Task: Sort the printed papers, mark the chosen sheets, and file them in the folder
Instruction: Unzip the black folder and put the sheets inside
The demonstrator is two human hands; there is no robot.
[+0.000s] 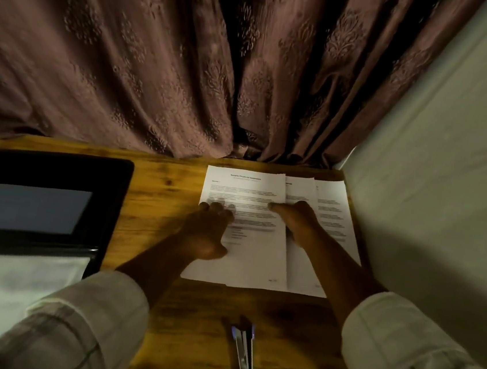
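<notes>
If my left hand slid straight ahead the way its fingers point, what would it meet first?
Only more of the top sheet under the left hand, then probably the curtain past the table edge.

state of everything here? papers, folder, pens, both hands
papers: at least three sheets, fanned and overlapping, flat on the table
folder: open, lying flat
pens: lying side by side, untouched
left hand: fingers spread, pressing the top sheet
right hand: thumb on the top sheet's edge, fingers hidden

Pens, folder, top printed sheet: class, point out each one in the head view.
pens (243,355), head view, mid-barrel.
folder (57,169), head view, black top border.
top printed sheet (258,261), head view, blank lower part.
</notes>
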